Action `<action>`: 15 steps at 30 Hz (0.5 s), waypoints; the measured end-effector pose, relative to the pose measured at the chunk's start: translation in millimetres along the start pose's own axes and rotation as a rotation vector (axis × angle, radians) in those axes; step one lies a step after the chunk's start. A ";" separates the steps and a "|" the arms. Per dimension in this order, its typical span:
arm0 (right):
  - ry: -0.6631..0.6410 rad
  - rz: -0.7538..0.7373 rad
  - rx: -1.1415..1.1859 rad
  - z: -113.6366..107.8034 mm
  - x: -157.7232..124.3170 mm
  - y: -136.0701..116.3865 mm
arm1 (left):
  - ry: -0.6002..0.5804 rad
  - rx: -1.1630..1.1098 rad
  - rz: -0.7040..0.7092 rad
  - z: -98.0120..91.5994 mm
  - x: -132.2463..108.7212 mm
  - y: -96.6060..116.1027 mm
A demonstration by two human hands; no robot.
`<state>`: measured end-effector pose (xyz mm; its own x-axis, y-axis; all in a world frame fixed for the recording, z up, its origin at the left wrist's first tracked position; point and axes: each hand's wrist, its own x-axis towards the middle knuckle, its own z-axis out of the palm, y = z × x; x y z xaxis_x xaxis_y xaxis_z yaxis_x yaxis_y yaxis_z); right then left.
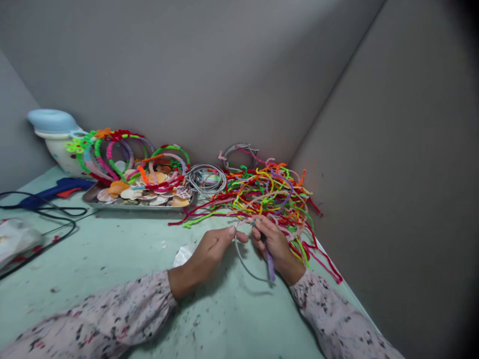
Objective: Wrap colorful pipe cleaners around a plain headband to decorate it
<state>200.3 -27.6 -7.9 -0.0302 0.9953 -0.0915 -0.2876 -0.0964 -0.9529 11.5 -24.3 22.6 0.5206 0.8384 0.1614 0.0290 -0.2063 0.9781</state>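
Note:
My left hand pinches a grey wire hoop between thumb and fingers on its left side. Around the top of the hoop, a short stretch of pink fuzzy pipe cleaner shows between the hands. My right hand is closed at the hoop's upper right, its thumb and fingers pressed together. From under that hand a purple pipe cleaner runs down toward the hoop's lower end. A bit of dark green shows at the right fingertips; the grip partly hides it.
Behind my right hand lies a tangled heap of coloured pipe cleaners. Bare wire hoops rest beside a metal tray of shells and wrapped headbands. At left are a blue glue gun, its black cord, a white container and a plastic bag.

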 end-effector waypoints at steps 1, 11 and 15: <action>-0.003 -0.002 0.008 -0.5 0.4 0.4 | 0.010 0.026 0.011 -0.2 -0.8 0.2; 0.013 -0.075 -0.066 5.1 -3.2 -1.9 | 0.004 0.101 0.037 -1.0 0.3 -6.6; 0.035 -0.094 -0.097 6.5 -4.0 -2.2 | -0.027 0.013 0.020 -0.6 1.8 -2.8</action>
<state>194.9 -31.4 -3.5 0.0262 0.9996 -0.0086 -0.1937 -0.0034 -0.9810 11.8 -21.9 20.3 0.5441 0.8201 0.1770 0.0293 -0.2294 0.9729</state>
